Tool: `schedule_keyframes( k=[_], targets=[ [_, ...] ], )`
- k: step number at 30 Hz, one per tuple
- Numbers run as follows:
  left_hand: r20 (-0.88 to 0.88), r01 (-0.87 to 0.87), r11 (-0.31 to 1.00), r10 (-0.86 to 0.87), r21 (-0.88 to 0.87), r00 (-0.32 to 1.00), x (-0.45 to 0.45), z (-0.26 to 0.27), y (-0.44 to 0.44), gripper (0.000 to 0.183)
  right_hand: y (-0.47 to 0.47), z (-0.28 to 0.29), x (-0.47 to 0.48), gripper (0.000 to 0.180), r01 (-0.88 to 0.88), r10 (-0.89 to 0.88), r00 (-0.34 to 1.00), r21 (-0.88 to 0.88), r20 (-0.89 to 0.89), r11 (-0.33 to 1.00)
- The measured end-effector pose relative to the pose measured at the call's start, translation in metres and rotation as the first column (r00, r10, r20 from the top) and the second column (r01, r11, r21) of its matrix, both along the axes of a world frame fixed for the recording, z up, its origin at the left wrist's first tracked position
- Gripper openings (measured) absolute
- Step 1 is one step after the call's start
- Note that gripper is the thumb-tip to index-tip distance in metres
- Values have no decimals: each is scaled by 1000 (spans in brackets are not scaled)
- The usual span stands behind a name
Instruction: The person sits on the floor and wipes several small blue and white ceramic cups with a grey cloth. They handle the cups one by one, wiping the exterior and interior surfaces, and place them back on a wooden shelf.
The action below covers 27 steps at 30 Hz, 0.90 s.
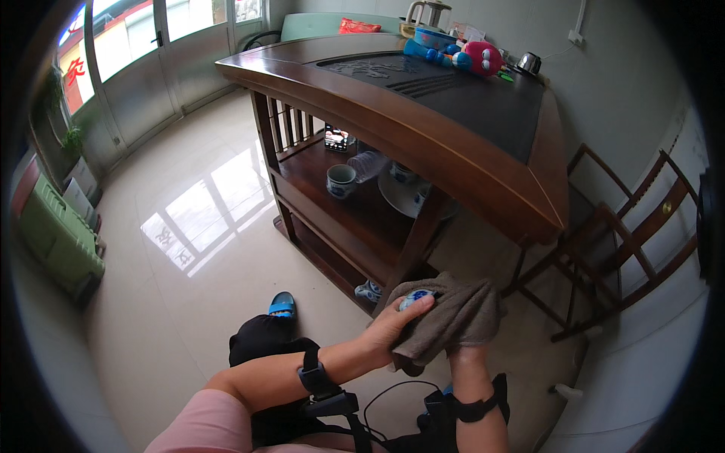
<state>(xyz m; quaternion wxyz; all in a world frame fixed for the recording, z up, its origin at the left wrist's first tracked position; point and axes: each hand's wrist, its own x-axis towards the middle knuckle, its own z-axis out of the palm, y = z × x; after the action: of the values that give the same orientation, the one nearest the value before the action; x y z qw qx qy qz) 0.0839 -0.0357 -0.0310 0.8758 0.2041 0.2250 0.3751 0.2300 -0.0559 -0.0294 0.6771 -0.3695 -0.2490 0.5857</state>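
My left hand grips a small blue-and-white porcelain piece, its thumb pressed along the side. A grey-brown towel is bunched around the porcelain, so most of its shape is hidden. My right hand is inside the towel, with only the wrist end showing and the fingers covered. Both hands are in front of the near corner of a dark wooden tea table. On its shelf are a blue-and-white cup and a clear plastic cup.
A round tray with porcelain cups shares the shelf with a lit phone. More blue-and-white porcelain sits low, near my left hand. Toys and a metal kettle stand on the tabletop. A wooden chair is at right.
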Motion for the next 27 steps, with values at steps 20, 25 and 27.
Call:
schedule_keyframes(
  k=[20, 25, 27],
  targets=[
    [-208, -37, 999, 41, 20, 977, -18, 15, 1, 57, -15, 6, 30, 61, -189, 192, 981, 354, 27, 916],
    [-167, -244, 970, 239, -7, 956, -29, 24, 7, 56, -18, 8, 49, 66, -11, 14, 1000, 282, -8, 959],
    [-117, -231, 973, 232, 23, 966, -47, 19, 20, 56, -20, 10, 50, 68, 87, -89, 996, 218, 3, 972]
  ],
)
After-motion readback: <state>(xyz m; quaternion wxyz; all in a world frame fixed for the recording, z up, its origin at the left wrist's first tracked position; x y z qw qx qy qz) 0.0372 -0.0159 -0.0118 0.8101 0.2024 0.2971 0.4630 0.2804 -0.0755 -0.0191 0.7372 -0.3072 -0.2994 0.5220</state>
